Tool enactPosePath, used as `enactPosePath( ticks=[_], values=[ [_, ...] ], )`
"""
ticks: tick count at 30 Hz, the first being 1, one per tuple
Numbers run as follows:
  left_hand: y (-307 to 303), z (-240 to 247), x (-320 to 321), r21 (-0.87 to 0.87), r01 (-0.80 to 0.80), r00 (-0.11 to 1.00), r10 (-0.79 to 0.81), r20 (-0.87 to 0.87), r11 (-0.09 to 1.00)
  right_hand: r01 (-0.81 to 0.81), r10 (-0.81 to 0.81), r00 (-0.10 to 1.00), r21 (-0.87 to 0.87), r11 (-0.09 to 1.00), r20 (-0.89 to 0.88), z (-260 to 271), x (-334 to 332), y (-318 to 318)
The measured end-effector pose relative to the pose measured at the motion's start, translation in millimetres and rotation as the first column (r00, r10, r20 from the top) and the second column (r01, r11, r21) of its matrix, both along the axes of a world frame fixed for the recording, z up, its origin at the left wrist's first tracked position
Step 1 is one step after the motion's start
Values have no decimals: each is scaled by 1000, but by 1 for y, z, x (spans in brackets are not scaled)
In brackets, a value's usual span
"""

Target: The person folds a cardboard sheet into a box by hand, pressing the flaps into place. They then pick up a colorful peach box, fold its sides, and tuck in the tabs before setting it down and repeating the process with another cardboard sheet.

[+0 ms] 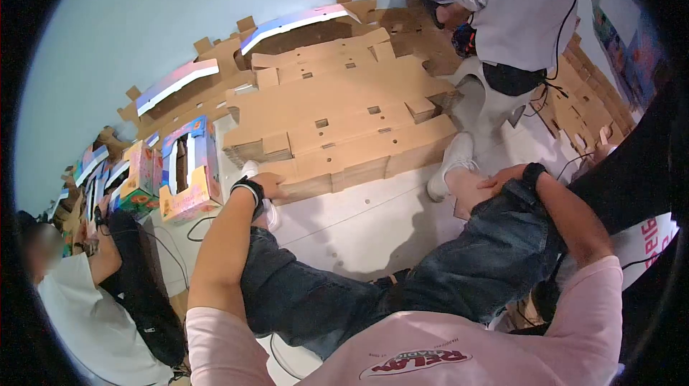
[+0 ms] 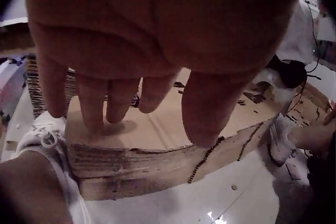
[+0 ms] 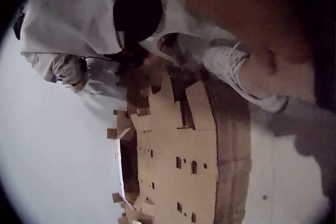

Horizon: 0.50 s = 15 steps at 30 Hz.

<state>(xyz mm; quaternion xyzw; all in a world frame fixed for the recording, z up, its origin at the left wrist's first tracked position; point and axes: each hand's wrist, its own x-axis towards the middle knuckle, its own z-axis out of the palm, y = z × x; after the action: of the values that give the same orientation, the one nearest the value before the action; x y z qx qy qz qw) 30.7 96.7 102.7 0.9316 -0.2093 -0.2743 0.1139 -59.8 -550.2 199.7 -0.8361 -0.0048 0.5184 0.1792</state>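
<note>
A thick stack of flat, die-cut cardboard sheets [image 1: 344,110] lies on the floor between the person's feet. At its near left corner is the left hand [image 1: 269,185]. In the left wrist view that hand [image 2: 157,40] spreads its fairly straight fingers over the top sheet [image 2: 152,129], fingertips close over the cardboard. The right hand [image 1: 502,179] rests on the person's right lower leg, by the rolled jeans cuff, and holds nothing. Only a dark, blurred part of the right hand [image 3: 262,29] shows in the right wrist view, beside the ankle and white shoe [image 3: 231,71].
Printed, folded boxes [image 1: 190,167] stand left of the stack. More cardboard trays [image 1: 179,88] line the wall behind. A person in grey [image 1: 527,13] sits on a white stool [image 1: 488,99] at back right. Another person [image 1: 86,314] sits at left. A cable [image 1: 197,228] crosses the floor.
</note>
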Motion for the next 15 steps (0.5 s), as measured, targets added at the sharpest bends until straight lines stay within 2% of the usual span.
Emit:
enactPosePath(
  ticks=[2,3,5,6,8,9,10,11,12,13,14,15],
  values=[
    [0,-5,3,45,60,998,-58,-36,997,165,-166,982,19,986,92,-29,3,-21],
    [-2,-4,3,60,76,997,-75,-23,995,160,-162,982,23,987,94,-48,13,-38],
    [-10,7,1,87,77,997,-78,-2,993,142,-135,989,129,981,-63,-82,31,-69],
    [-13,10,1,113,82,996,-84,14,990,140,-132,989,131,981,-65,-65,28,-51],
    [-14,7,3,86,80,995,-85,50,993,435,-447,885,-112,894,-129,-5,16,15],
    [-15,4,5,55,83,992,-88,87,995,433,-446,885,-112,894,-135,-7,20,14],
    [-22,19,-1,57,84,993,-88,79,995,237,-237,968,-13,971,-76,-9,23,13],
    [-28,34,-8,-31,25,995,-22,98,999,22,-22,1000,74,997,2,-12,27,13],
    [-34,48,-15,-118,-34,993,47,108,992,22,-21,1000,79,997,-9,-15,30,16],
    [-38,52,-17,-111,-36,994,47,97,993,141,-140,985,2,990,-97,-18,34,20],
    [-42,55,-17,-189,-99,993,108,38,977,249,-261,950,-87,964,-172,-21,40,22],
    [-43,55,-16,-262,-167,986,166,-27,951,247,-259,948,-85,965,-184,-31,47,12]
  ],
)
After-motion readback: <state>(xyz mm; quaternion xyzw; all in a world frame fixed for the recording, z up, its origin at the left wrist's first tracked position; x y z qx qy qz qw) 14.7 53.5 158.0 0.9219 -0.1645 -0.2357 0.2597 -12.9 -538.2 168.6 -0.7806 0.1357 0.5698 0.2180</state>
